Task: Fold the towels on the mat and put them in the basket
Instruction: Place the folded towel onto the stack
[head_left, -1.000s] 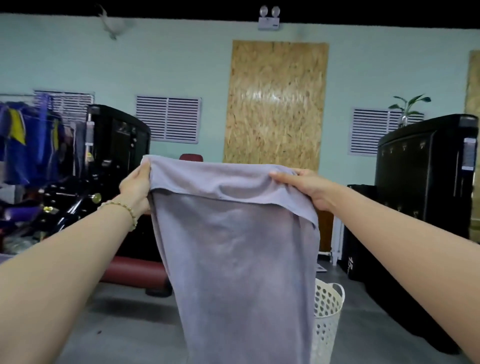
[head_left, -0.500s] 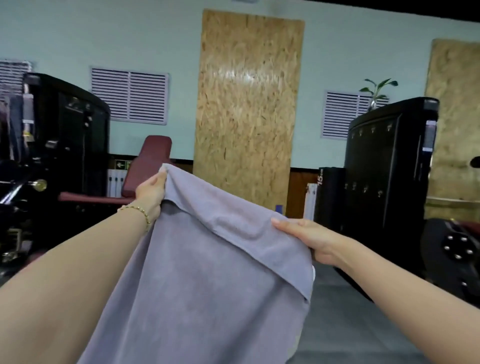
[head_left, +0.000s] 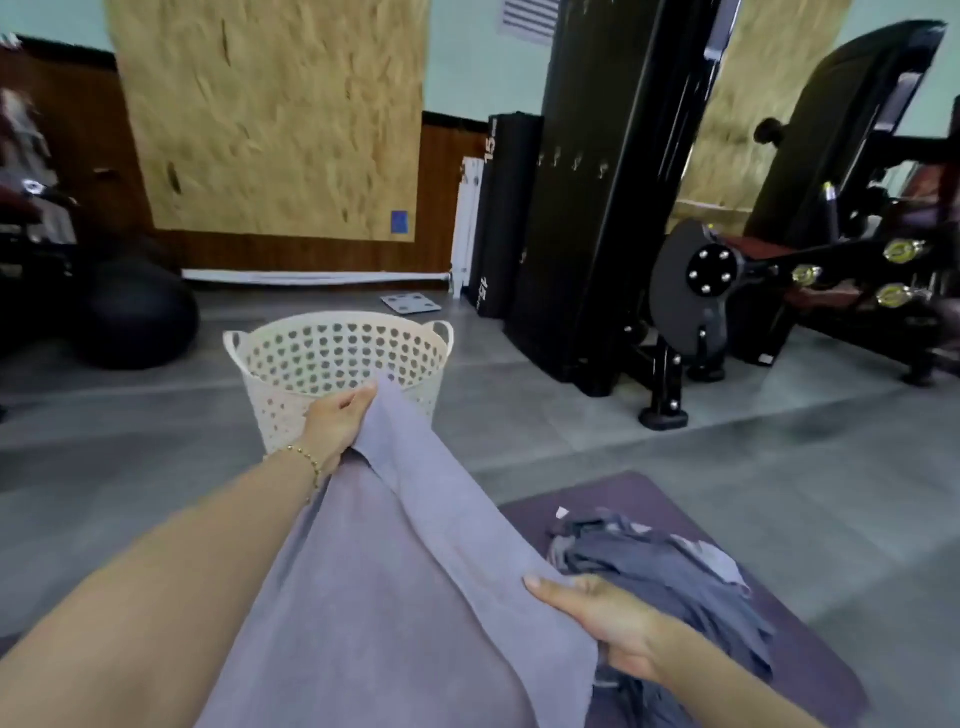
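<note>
Up close, one lilac towel (head_left: 395, 597) is stretched between a person's two hands, its top edge folded over. The long axis runs diagonally, from near right to far left, pointing towards the basket. The right hand (head_left: 608, 629) holds the near corner, its grip a pinch with the thumb on top of the cloth. Just behind it, a heap of darker grey towels (head_left: 675, 582) lies crumpled on one purple mat (head_left: 810, 670); their number cannot be told. The left hand (head_left: 332, 423), further out, has its grip curled round the far corner, in front of one white basket (head_left: 337, 353) standing upright on the grey floor (head_left: 597, 441). Beyond stand a black exercise ball (head_left: 135, 322), a black gym machine (head_left: 597, 208) and a chipboard panel (head_left: 270, 114).
</note>
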